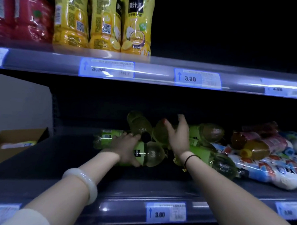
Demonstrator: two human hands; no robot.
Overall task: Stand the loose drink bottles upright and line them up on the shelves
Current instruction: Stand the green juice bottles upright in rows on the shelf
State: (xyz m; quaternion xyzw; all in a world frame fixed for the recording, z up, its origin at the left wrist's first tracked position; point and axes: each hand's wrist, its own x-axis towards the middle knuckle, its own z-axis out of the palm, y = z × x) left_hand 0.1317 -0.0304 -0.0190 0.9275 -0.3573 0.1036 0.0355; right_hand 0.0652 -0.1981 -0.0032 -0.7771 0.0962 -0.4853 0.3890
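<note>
While the left hand [125, 149] wraps a lying green-labelled bottle [142, 153] mid-shelf, the right hand [177, 132] hovers spread open over the tumbled bottle pile [203, 137] (touching or not, unclear). Bare lower shelf [64, 159] lies leftward up to a cardboard box [13, 143]; the front edge [122, 209] is unobstructed.
</note>
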